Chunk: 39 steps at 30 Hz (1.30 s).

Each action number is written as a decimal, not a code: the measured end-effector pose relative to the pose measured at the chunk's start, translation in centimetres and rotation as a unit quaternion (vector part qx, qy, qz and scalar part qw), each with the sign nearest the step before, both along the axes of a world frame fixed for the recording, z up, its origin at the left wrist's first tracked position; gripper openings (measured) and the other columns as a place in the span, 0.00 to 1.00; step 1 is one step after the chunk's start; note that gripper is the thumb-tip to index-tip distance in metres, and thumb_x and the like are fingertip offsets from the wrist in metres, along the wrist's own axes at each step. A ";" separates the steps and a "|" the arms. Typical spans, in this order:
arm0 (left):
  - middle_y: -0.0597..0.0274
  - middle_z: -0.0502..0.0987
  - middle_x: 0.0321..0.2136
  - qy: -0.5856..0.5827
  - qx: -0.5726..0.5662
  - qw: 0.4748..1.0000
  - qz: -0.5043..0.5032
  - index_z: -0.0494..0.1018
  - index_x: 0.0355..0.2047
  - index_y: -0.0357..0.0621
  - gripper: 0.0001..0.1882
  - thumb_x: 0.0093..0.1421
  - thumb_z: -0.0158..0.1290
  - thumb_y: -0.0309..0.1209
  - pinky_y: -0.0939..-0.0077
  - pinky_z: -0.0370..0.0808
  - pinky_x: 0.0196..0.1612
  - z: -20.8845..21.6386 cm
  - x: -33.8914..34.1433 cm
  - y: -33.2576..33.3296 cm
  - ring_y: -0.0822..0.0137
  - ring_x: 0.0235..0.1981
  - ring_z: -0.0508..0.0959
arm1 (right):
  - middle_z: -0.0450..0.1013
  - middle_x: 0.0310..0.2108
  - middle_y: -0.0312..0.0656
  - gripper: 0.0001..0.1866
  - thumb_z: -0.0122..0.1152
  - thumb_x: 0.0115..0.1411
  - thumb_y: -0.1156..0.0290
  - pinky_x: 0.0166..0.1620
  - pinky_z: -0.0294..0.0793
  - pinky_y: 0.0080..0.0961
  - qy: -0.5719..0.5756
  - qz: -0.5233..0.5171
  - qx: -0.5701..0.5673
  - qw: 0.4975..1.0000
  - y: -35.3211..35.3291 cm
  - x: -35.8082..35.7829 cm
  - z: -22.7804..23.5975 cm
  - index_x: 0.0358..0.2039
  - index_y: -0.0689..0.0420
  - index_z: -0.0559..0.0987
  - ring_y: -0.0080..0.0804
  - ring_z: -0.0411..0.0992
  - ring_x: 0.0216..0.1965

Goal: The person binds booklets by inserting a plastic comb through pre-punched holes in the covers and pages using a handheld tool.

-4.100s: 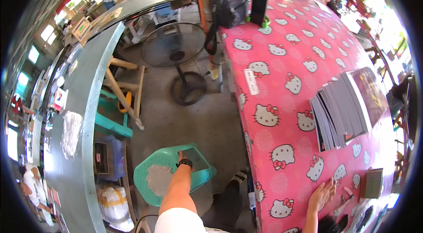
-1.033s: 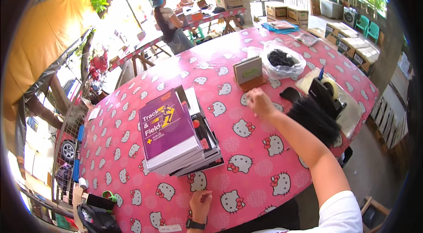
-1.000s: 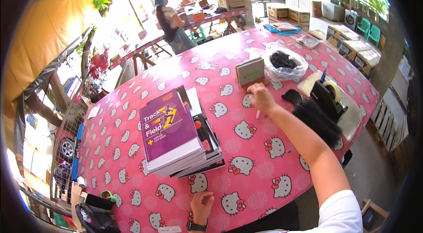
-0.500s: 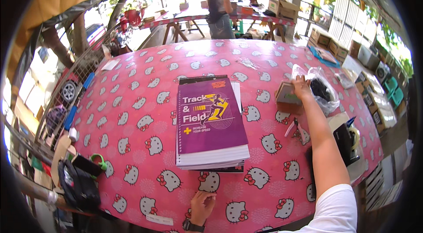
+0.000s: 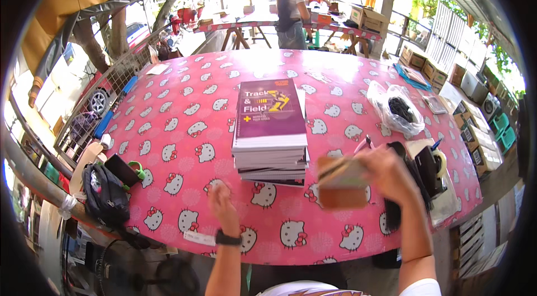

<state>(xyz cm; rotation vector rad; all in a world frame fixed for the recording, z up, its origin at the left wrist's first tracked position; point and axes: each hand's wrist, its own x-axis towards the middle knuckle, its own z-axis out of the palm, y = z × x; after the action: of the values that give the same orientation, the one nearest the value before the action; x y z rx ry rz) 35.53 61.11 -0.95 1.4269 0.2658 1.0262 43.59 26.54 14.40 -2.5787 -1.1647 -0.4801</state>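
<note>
Small box: the brown cardboard box (image 5: 342, 196) is at the near right part of the table, right of the notebooks and in front of the body.
Right hand: the right hand (image 5: 386, 172) has its fingers clamped on the box's upper right side.
Box so far: taken hold of, that much is done; letting go of it is not.
Box and cloth: with the blur on box and hand, I cannot tell whether its base touches the pink tablecloth (image 5: 316, 226) or hangs just above.
Left hand: the left hand (image 5: 225, 209) is over the cloth, left of the notebooks, holding nothing, its fingers stretched out and loosely together.
Notebooks: the stack of notebooks (image 5: 271, 120), purple cover on top, stands piled up at the middle of the table; neither hand is on it.
Tools: a tape dispenser (image 5: 429, 163) sits beyond the right hand, untouched.
Plastic bag: the clear bag (image 5: 381, 107) with black stuff inside lies open farther back on the right.
Left edge: a black backpack (image 5: 103, 195) rests at the corner, near a white paper strip (image 5: 199, 238).
Far table: a person in a cap (image 5: 291, 10) stands at another table (image 5: 240, 26), well apart.
</note>
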 end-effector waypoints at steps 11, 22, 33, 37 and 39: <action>0.56 0.80 0.26 0.302 0.158 0.929 -0.142 0.77 0.36 0.30 0.22 0.52 0.61 0.40 0.73 0.75 0.34 11.8 11.7 3.5 0.70 0.28 0.78 | 0.71 0.44 0.38 0.20 0.62 0.51 0.67 0.51 0.64 0.39 0.064 0.095 0.074 0.991 4.8 -8.7 -10.5 0.46 0.52 0.74 0.38 0.66 0.48; 0.59 0.81 0.29 0.081 0.343 0.934 -0.052 0.76 0.37 0.39 0.09 0.56 0.55 0.27 0.79 0.73 0.29 22.0 1.1 -2.6 0.73 0.28 0.78 | 0.73 0.44 0.44 0.22 0.67 0.50 0.72 0.47 0.69 0.32 0.111 -0.068 0.502 0.855 -1.4 -7.7 -9.2 0.47 0.57 0.73 0.34 0.71 0.45; 0.53 0.78 0.31 0.107 0.532 0.795 -0.271 0.75 0.36 0.40 0.10 0.52 0.53 0.19 0.72 0.75 0.32 18.4 -5.2 -11.3 0.58 0.30 0.80 | 0.76 0.34 0.32 0.12 0.61 0.52 0.84 0.43 0.74 0.20 0.426 0.101 0.581 0.687 -3.3 -3.4 -16.7 0.37 0.57 0.80 0.19 0.73 0.36; 0.54 0.78 0.29 0.126 0.572 0.755 -0.293 0.75 0.35 0.40 0.11 0.50 0.54 0.18 0.71 0.76 0.30 17.4 -4.9 -11.6 0.57 0.29 0.79 | 0.76 0.32 0.31 0.10 0.61 0.53 0.84 0.41 0.74 0.19 0.477 0.077 0.550 0.681 -2.7 -4.0 -18.8 0.35 0.57 0.81 0.17 0.72 0.35; 0.55 0.78 0.30 0.188 0.563 0.736 -0.327 0.76 0.36 0.41 0.12 0.49 0.55 0.19 0.70 0.76 0.33 15.9 -4.2 -11.3 0.56 0.32 0.79 | 0.76 0.32 0.31 0.09 0.59 0.54 0.84 0.40 0.73 0.20 0.493 -0.007 0.464 0.736 -2.9 -4.2 -20.2 0.35 0.58 0.79 0.17 0.71 0.36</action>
<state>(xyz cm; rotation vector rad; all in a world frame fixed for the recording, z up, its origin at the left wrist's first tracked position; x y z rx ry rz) 31.28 49.76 14.99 2.5629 -0.6905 0.1979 39.37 23.62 -5.75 -1.5019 -0.3236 0.2861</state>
